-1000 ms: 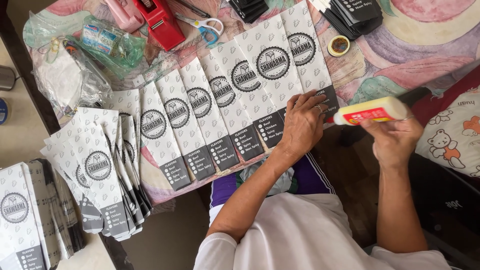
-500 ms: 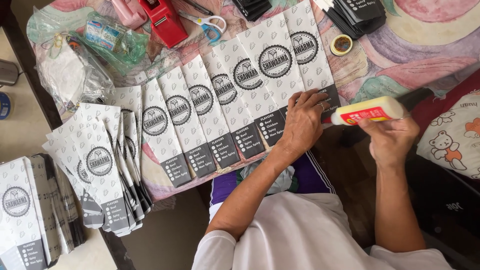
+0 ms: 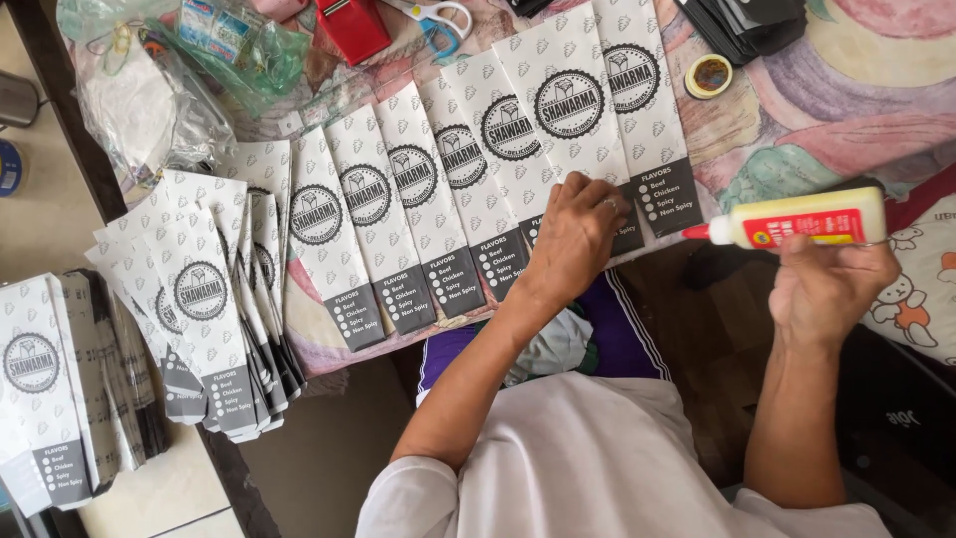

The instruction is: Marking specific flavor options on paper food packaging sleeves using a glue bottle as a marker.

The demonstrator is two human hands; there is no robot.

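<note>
Indoors, left hand flat, open on paper sleeves; right hand's grip clamps glue bottle.

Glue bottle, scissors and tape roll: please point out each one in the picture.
glue bottle (image 3: 802,219), head view, on its red label.
scissors (image 3: 445,17), head view, on the white handle loop.
tape roll (image 3: 709,76), head view, on its yellow rim.

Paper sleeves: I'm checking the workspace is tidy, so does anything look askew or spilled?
No spill shows. The fanned paper sleeves lie even under the left hand; the pile of sleeves overhangs the table edge unevenly.
</note>
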